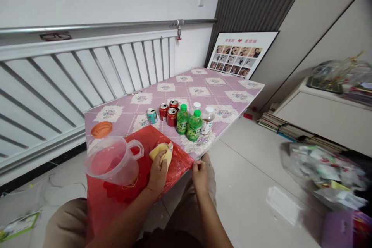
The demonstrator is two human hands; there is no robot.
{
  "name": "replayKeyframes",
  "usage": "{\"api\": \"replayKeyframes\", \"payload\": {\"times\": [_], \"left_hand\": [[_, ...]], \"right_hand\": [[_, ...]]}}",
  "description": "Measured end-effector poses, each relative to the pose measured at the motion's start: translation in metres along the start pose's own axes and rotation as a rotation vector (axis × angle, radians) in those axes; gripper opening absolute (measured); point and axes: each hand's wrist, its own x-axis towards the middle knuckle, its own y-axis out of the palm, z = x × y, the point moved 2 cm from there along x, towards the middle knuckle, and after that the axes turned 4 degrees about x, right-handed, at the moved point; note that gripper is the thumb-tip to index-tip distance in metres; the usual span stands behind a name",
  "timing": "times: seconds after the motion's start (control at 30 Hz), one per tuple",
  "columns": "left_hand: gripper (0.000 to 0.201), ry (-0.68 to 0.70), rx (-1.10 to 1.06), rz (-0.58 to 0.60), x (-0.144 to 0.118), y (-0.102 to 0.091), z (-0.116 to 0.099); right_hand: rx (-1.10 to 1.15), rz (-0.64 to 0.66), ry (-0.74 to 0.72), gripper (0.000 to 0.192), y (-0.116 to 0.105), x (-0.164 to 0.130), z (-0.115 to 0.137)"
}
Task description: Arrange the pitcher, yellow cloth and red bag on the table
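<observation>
My left hand [158, 170] presses a folded yellow cloth [157, 150] onto a red plastic bag [178, 159] spread over the near end of the table, its fingers bent over the cloth. At the table's near edge, my right hand [200, 174] is closed, pinching the bag's right corner. A clear plastic pitcher [106, 164] with a handle stands left of my left hand. Beneath or beside it is a dark red scalloped shape [116, 192], partly hidden. An orange oval lid [101, 129] lies behind the pitcher.
Beyond the bag, a teal can [151, 116], several red cans [171, 117], two green bottles [194, 126] and white-capped bottles [207, 120] cluster on the flowered tablecloth [200, 91]. A radiator [95, 68] borders the left side. Plastic bags [322, 166] lie on the right floor.
</observation>
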Motion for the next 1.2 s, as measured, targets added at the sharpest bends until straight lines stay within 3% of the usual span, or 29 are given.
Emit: {"api": "replayKeyframes", "payload": {"times": [0.2, 0.33, 0.6, 0.73, 0.97, 1.2], "left_hand": [[0.039, 0.043, -0.014, -0.007, -0.005, 0.007, 0.010], [0.038, 0.091, -0.024, -0.052, -0.008, 0.008, 0.017], [0.034, 0.173, 0.002, -0.065, -0.015, 0.009, 0.023], [0.033, 0.227, 0.001, -0.065, -0.016, 0.014, 0.030], [0.034, 0.303, 0.030, -0.059, -0.021, 0.020, 0.036], [0.046, 0.448, 0.249, 0.094, -0.027, 0.027, 0.033]], "right_hand": [[-0.223, 0.131, -0.281, 0.016, 0.006, 0.004, 0.035], [-0.403, 0.163, -0.343, 0.026, 0.016, 0.009, 0.058], [-0.684, 0.305, -0.285, 0.035, 0.032, 0.010, 0.069], [-0.755, 0.351, -0.226, 0.028, 0.036, 0.016, 0.073], [-0.767, 0.385, -0.139, 0.041, 0.040, 0.029, 0.075], [-0.675, 0.314, -0.196, 0.024, 0.041, 0.043, 0.062]]}}
